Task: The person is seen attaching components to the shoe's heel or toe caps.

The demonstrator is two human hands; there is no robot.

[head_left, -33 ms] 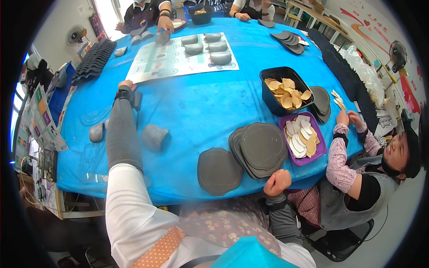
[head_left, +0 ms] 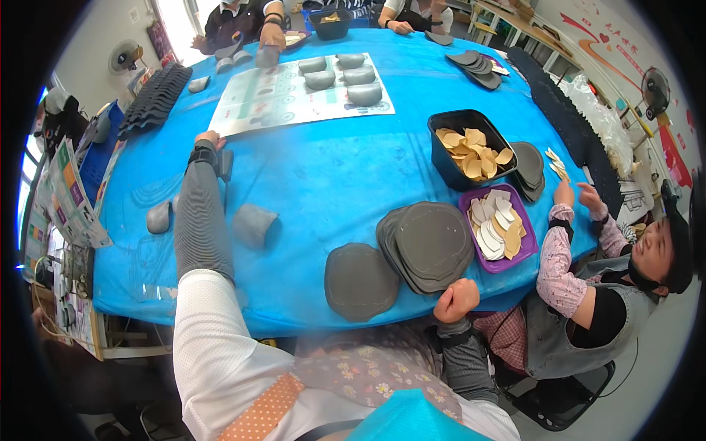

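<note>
On the head view, the white rectangular printed sheet [head_left: 237, 116] lies ahead on the blue-covered desk [head_left: 316, 191], long axis left-right; my left hand [head_left: 211, 138] is nearer, by its near-left corner, grip I cannot tell; my right hand [head_left: 457, 300] is fisted beside stacked dark-grey rounded slabs [head_left: 434, 239]

A workshop: several people [head_left: 603, 323] gather around a broad blue-covered table [head_left: 323, 158] bearing stacked dark-grey rounded flat pieces [head_left: 434, 239] and a black plastic tub [head_left: 444, 166] of tan cut-outs [head_left: 474, 138].
</note>
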